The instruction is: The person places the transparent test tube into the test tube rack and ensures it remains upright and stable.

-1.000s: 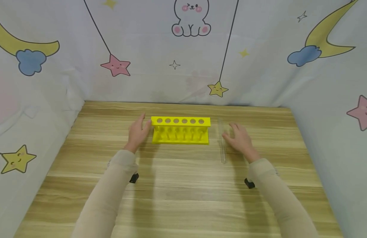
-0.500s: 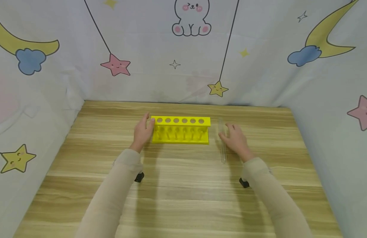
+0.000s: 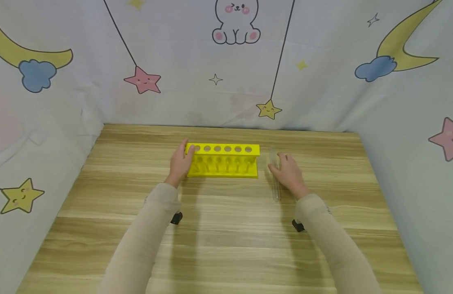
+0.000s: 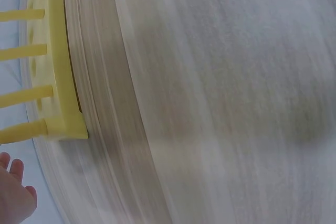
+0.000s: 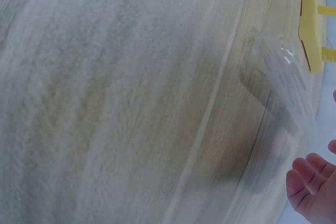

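On one wood-grain table point(image 3: 230, 232): one six-hole yellow rack point(image 3: 223, 152), one clear tube point(image 3: 276, 185), two hands point(image 3: 180, 164) point(image 3: 290, 173) (half-spread, empty).

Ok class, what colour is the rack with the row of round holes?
Bright yellow: the rack shows best in the head view.

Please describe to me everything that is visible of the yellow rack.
The yellow rack stands upright on the wood-grain table and looks plastic. Its top plate has six round holes, empty where visible; slender pegs rise from the base. The left grip is at its left end, thumb over the top plate; contact is unclear.
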`<action>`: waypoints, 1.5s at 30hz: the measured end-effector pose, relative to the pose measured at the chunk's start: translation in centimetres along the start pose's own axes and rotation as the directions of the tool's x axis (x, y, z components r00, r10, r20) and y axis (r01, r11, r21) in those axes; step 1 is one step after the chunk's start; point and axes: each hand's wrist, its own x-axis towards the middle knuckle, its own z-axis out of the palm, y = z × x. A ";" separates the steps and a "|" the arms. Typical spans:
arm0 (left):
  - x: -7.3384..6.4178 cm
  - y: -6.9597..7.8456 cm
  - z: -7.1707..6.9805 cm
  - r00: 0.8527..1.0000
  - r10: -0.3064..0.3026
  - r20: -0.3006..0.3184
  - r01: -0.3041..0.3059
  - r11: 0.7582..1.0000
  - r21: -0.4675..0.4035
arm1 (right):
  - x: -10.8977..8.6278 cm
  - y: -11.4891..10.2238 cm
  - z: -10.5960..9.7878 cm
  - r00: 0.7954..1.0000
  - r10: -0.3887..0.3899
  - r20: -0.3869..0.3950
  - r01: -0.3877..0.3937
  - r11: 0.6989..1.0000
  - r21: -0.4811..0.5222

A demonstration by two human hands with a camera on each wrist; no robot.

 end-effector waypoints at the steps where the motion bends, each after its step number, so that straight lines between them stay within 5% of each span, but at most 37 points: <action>1: 0.0 0.0 0.1 1.000 0.001 -0.002 -0.001 1.000 0.004 | 0.0 0.0 0.0 1.000 0.003 0.003 -0.003 1.000 0.002; 30: 0.1 -0.2 1.4 0.993 -0.099 -0.071 0.086 0.982 -0.166 | 0.4 -0.3 1.3 0.997 0.078 -0.006 -0.078 0.997 0.005; 45: 0.4 -0.4 1.8 0.990 -0.140 -0.026 0.128 0.955 -0.267 | 0.4 -0.7 1.7 0.994 0.100 -0.038 -0.099 0.995 0.026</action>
